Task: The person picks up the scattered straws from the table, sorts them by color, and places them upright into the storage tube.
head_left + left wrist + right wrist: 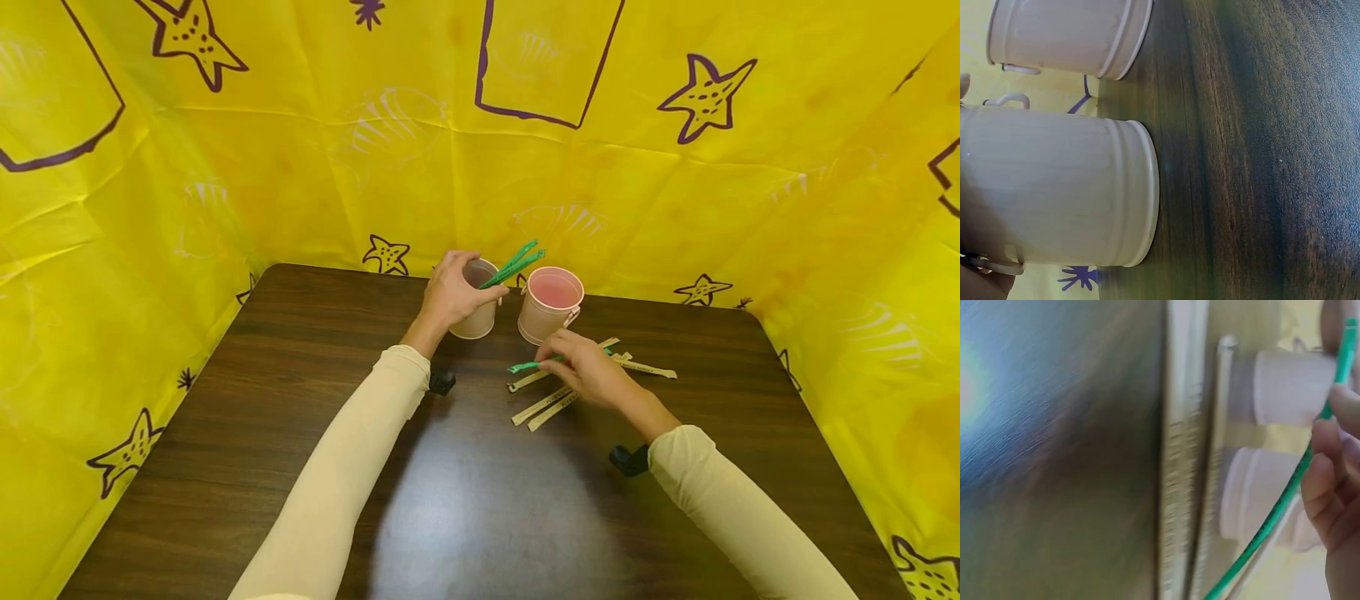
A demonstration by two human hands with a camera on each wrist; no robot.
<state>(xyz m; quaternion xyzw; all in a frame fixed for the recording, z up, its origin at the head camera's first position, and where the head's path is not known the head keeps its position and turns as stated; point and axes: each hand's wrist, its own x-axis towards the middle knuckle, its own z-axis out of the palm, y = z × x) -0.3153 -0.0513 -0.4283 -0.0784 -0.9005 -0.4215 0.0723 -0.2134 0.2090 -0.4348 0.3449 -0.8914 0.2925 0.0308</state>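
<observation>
My left hand (448, 292) grips the rim of the left small pail (474, 323), its thumb across the near side. Two green-wrapped straws (517, 265) lean out of this pail toward the right. The pail's base stands on the table in the left wrist view, where its wall (1054, 187) fills the left side. My right hand (592, 371) pinches another green-wrapped straw (1285, 487) between thumb and fingers. Below that hand, several tan paper-wrapped straws (551, 408) lie loosely spread, partly hidden by it.
A second pail (543, 321), pink inside, stands just right of the first, with its handle hanging at the side. Both are near the far edge of the dark wooden table (315, 367). A yellow cloth (405, 183) with sea-creature drawings hangs behind and at both sides.
</observation>
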